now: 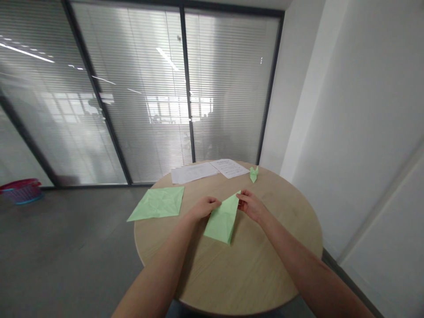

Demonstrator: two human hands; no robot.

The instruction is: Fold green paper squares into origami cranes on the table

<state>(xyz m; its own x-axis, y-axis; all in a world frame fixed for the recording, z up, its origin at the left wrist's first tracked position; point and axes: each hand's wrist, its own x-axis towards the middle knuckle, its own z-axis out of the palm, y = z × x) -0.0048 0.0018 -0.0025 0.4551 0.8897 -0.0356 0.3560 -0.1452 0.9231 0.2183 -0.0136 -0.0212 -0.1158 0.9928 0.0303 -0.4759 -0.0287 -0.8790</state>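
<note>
A folded light-green paper (222,219) lies on the round wooden table (265,265) in front of me. My left hand (205,206) is closed on its left edge, fingers curled over the paper. My right hand (251,205) pinches the paper's pointed far corner between thumb and fingers. A second green sheet (158,203), creased and unfolded, lies flat at the table's left edge, apart from both hands.
A small folded green paper figure (254,173) stands near the table's far edge. White printed sheets (208,170) lie at the far side. Glass walls with blinds stand behind; a white wall is on the right. A pink and blue basket (21,190) sits on the floor at far left.
</note>
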